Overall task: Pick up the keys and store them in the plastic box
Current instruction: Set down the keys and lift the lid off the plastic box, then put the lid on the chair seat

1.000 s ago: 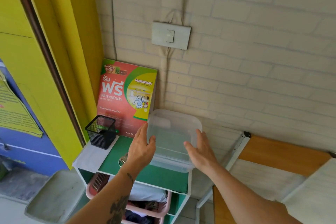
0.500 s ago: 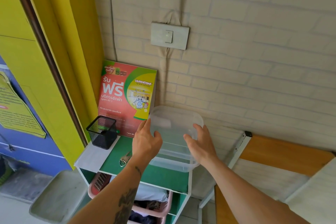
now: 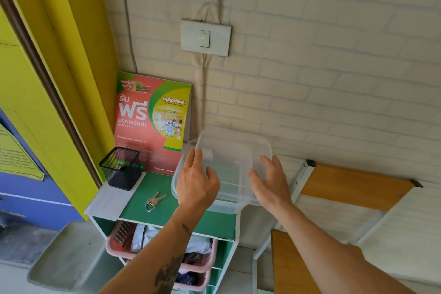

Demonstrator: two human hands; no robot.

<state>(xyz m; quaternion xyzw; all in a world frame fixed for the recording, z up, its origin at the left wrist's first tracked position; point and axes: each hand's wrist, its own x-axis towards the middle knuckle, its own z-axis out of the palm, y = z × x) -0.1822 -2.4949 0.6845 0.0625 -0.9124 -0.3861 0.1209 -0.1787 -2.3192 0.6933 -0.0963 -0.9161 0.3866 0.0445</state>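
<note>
A clear plastic box (image 3: 229,207) stands on the right half of the green shelf top (image 3: 214,223). Its translucent lid (image 3: 233,150) is lifted and tilted back toward the brick wall. My left hand (image 3: 198,182) grips the lid's left edge and my right hand (image 3: 270,181) grips its right edge, thumbs in front. A small bunch of silver keys (image 3: 154,200) lies flat on the green top, just left of the box and below my left hand, touched by neither hand.
A black mesh pen cup (image 3: 121,168) stands at the shelf's back left, in front of a red and green laundry poster (image 3: 150,122). Pink baskets (image 3: 164,246) of clothes fill the shelves below. A wooden folding chair (image 3: 353,186) leans at the right.
Both hands have raised the lid off the box and tipped it toward the wall. My left hand has shifted up, so the keys now show fully.
</note>
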